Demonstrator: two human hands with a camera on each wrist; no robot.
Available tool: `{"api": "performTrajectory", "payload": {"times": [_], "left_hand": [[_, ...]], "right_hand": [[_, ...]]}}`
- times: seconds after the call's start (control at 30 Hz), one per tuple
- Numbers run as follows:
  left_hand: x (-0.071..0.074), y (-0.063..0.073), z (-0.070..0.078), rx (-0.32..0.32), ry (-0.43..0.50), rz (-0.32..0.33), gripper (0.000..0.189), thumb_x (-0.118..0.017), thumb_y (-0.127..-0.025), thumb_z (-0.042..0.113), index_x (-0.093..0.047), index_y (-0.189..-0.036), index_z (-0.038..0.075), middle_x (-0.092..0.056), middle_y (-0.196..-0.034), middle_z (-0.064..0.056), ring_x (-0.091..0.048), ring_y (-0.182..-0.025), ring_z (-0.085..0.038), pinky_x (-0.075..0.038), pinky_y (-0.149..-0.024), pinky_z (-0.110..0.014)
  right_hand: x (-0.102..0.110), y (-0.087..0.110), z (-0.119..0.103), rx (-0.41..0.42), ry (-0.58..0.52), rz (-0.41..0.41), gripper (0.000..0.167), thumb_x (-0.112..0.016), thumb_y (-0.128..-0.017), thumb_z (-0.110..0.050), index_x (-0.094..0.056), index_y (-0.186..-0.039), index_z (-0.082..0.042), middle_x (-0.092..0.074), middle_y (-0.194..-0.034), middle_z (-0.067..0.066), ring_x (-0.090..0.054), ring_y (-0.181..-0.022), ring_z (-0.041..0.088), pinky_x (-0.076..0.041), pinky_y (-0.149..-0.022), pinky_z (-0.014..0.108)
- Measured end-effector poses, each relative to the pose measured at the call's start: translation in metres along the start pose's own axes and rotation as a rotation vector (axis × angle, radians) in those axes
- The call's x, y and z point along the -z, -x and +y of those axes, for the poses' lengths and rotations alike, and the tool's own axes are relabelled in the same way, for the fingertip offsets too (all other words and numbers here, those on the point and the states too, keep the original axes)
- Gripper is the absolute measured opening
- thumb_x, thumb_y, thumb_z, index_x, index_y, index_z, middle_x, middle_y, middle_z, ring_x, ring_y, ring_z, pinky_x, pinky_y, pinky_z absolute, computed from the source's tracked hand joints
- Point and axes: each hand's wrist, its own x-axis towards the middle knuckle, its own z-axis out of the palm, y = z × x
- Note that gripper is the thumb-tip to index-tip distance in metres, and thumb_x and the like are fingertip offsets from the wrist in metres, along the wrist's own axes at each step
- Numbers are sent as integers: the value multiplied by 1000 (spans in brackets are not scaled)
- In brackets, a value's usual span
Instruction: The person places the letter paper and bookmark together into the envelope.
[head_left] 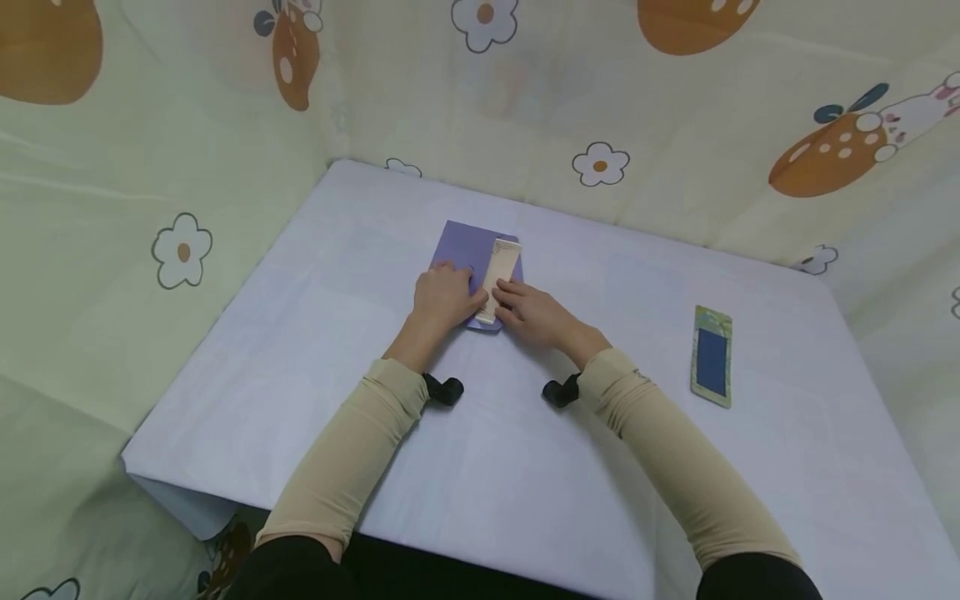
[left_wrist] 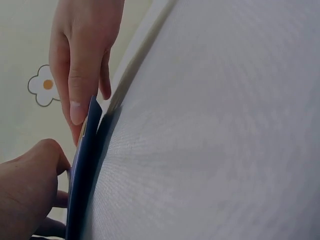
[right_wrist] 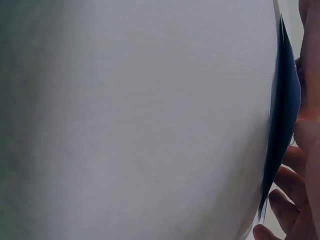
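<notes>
"Purple card (head_left: pixel 467 242): located between the two hands on the white-covered table (head_left: pixel 360 258), with a cream strip (head_left: pixel 502 262) lying lengthwise on it. State of the hands?"

"Right hand (head_left: pixel 536 317): fingers mostly straight and close together, tips at the strip's lower right side. Left hand (head_left: pixel 439 297): over the card's left side, thumb reaching the strip's lower end. Whether its hidden fingers pinch the card, I cannot tell."

"Risks?"

"Slippage first. Uneven pressure from the two sides could skew the strip, since its far end has no finger on it. Creasing second: from the right wrist view the card looks bowed, so a hard push downward might mark it."

"Materials?"

"Card: flat, smooth, apparently thin but stiff; its underside reads dark blue in the wrist views, possibly from shadow. Strip: narrow, straight-sided, pale, with small dark printing at the far end, too small to read. Table covering: white, fabric-like, finely textured up close."

"Other items?"

"One slim green-bordered packet (head_left: pixel 711 360) with a dark blue rectangular panel, well apart to the right. Neither hand touches it."
</notes>
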Motion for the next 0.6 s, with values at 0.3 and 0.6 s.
{"api": "performTrajectory", "payload": {"times": [0.3,0.6], "left_hand": [[2,-1,-1,8,-7,-3,55,-45,-87,53,-61,-125,17,-65,-115,-13,-59,-107,-29,-51,-82,-44],[-3,-3,-4,-1,12,18,53,-45,-85,52,-62,-122,17,-66,-114,-12,-60,-106,-29,-51,-81,-45]], "right_hand": [[3,5,-4,25,-20,79,50,-40,-101,-30,-42,-141,1,-35,-150,18,-29,-142,34,-23,-115,45],[3,-3,-5,-17,-3,-1,49,-37,-102,-30,-41,-142,-2,-33,-152,16,-24,-144,34,-20,-116,45]]}}
